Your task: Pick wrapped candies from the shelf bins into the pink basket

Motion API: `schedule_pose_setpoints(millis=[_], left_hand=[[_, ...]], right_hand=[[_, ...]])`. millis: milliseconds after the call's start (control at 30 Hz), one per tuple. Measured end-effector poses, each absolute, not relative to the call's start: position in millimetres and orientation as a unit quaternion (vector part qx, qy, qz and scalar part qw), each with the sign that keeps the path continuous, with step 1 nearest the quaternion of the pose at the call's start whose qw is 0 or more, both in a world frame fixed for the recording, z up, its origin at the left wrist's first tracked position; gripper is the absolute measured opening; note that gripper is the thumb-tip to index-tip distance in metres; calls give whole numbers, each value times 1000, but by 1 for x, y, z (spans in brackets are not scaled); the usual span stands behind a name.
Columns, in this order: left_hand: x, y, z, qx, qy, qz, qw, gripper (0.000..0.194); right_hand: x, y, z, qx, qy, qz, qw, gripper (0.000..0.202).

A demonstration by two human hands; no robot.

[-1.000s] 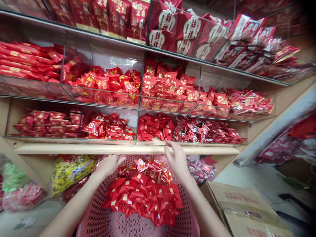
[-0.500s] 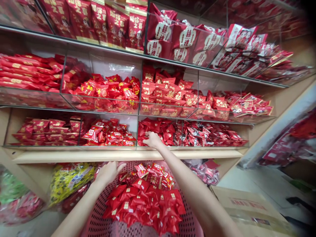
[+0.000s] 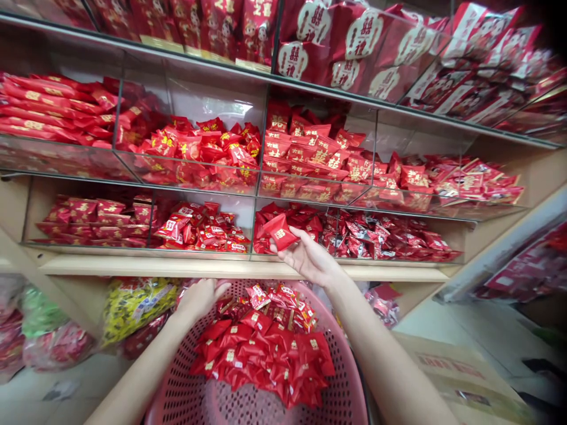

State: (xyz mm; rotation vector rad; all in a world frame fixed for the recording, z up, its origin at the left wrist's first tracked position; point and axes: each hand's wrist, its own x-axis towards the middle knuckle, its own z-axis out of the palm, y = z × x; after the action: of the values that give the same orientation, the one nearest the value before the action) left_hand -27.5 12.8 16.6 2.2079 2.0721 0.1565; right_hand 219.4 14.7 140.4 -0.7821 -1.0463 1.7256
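Observation:
Between the thumb and fingers of my right hand is a red candy packet with gold print. It is in front of the low shelf's clear bin, where more red packets lie. My left hand is closed on the far rim of a pink plastic basket. Inside the basket lies a heap of red packets, with smaller red-and-white packets towards the far side.
Shelves with clear dividers hold red packets and larger bags above. Below the wooden ledge sit a yellow bag and other plastic bags. A cardboard box stands on the floor at right.
My right hand has come out of the low bin and turned palm up, now with a red candy packet in its fingers. My left hand stays on the basket rim. The view has shifted slightly.

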Motion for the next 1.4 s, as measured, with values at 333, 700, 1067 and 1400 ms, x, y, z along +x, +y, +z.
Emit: schedule_pose_setpoints(millis=[333,700,1067,1400], left_hand=[[-24,11,18,723,686,48,73,57],[-24,10,16,723,686,62,55,63],[-26,14,15,722,683,64,86,65],[-28,11,17,722,682,72,91,66]], right_hand=[[198,-18,88,-314,-444,751,375,27],[161,-18,39,-449,-572,638,252,20],[109,-10,14,-548,-702,417,181,21],[172,9,98,-593,-765,5,252,34]])
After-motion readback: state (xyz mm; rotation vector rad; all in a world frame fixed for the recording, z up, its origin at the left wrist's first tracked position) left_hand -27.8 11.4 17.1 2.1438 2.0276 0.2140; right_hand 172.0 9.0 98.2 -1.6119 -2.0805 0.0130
